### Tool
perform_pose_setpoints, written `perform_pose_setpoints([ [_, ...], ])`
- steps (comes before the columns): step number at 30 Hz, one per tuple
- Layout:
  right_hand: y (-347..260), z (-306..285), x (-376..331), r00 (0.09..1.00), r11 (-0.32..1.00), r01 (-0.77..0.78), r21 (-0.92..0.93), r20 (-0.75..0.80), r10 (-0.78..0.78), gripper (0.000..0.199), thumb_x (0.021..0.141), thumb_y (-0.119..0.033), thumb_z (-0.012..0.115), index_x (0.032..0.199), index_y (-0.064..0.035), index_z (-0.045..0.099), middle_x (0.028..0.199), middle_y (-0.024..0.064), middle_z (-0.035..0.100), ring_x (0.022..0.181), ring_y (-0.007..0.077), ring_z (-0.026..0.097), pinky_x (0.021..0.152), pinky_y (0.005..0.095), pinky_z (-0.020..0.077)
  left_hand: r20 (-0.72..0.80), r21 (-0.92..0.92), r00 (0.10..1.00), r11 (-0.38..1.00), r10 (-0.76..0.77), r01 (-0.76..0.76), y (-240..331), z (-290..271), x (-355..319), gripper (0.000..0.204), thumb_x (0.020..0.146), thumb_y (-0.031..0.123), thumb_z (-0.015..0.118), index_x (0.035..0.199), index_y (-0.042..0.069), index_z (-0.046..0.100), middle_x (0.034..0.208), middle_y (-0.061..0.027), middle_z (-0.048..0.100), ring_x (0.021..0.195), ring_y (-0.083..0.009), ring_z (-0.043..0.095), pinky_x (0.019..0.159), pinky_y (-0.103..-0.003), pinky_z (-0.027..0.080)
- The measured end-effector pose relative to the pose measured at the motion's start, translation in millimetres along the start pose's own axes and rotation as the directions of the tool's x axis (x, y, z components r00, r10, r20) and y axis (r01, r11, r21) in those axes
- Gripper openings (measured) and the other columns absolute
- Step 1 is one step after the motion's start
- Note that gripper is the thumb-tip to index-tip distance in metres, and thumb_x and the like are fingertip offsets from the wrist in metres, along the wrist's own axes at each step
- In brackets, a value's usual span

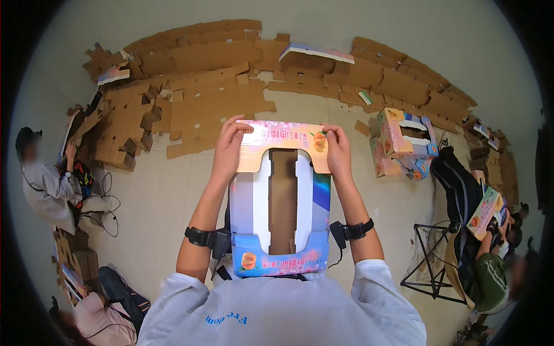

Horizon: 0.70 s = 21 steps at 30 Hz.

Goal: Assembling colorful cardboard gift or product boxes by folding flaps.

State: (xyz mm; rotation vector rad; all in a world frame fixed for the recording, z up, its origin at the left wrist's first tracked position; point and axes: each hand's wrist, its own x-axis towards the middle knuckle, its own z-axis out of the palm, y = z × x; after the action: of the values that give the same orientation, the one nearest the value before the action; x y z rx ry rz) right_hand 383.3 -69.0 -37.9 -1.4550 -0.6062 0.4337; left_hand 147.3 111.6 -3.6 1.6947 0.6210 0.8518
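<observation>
A colourful printed cardboard box (321,230), pink, blue and white with peach pictures, lies before me against my body. Its long top opening shows the plain brown inside. At the far end a pink and orange end panel (283,134) with a cut-out edge spans between my hands. My left hand (229,149) grips its left corner, fingers curled over the top edge. Opposite it, my right hand (339,151) holds the right corner, thumb and fingers around the edge. The near end panel (281,262) stands folded in place, and no hand touches it.
Flattened brown cardboard sheets (219,104) lie along the far wall. Finished printed boxes (404,130) are stacked at the right, near a black metal stand (433,259). People sit at the left (49,184), lower left (104,317) and right (490,277), some handling cardboard.
</observation>
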Motion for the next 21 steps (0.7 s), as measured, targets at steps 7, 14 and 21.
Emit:
perform_pose_setpoints([
  [7, -7.2, 2.1, -5.7, 0.997, 0.995, 0.043, -0.095, -0.066, -0.05, 0.021, 0.115, -0.011, 0.044, 0.119, -0.0016, 0.062, 0.137, 0.0184, 0.07, 0.126, 0.025, 0.065, 0.111, 0.0357, 0.0471, -0.056, -0.169, 0.951, 0.942, -0.303, 0.29, 28.4, 4.5, -3.1, 0.038, 0.115, 0.023, 0.041, 0.145, 0.009, 0.06, 0.161, -0.0131, 0.05, 0.149, -0.0277, 0.046, 0.122, -0.037, 0.036],
  [14, -25.5, 1.6, -7.5, 0.978, 0.981, -0.135, 0.138, -0.141, 0.154, 0.019, 0.112, -0.015, 0.05, 0.122, -0.0014, 0.061, 0.128, 0.0146, 0.071, 0.119, 0.0214, 0.064, 0.105, 0.0342, 0.049, -0.138, -0.161, 0.906, 0.912, -0.4, 0.378, 29.5, 11.6, -7.6, 0.052, 0.117, 0.039, 0.04, 0.158, 0.006, 0.042, 0.163, -0.0175, 0.044, 0.15, -0.0299, 0.044, 0.125, -0.039, 0.032],
  [21, -40.3, -5.0, -22.1, 0.94, 0.972, -0.235, -0.002, -0.253, 0.227, 0.018, 0.104, -0.021, 0.064, 0.107, -0.0032, 0.065, 0.099, 0.0065, 0.07, 0.087, 0.0124, 0.061, 0.08, 0.0286, 0.0487, -0.13, -0.101, 0.905, 0.914, -0.404, 0.394, -13.1, 6.6, -13.7, 0.069, 0.116, 0.054, 0.038, 0.157, -0.001, 0.035, 0.162, -0.0265, 0.035, 0.151, -0.0382, 0.039, 0.126, -0.044, 0.031],
])
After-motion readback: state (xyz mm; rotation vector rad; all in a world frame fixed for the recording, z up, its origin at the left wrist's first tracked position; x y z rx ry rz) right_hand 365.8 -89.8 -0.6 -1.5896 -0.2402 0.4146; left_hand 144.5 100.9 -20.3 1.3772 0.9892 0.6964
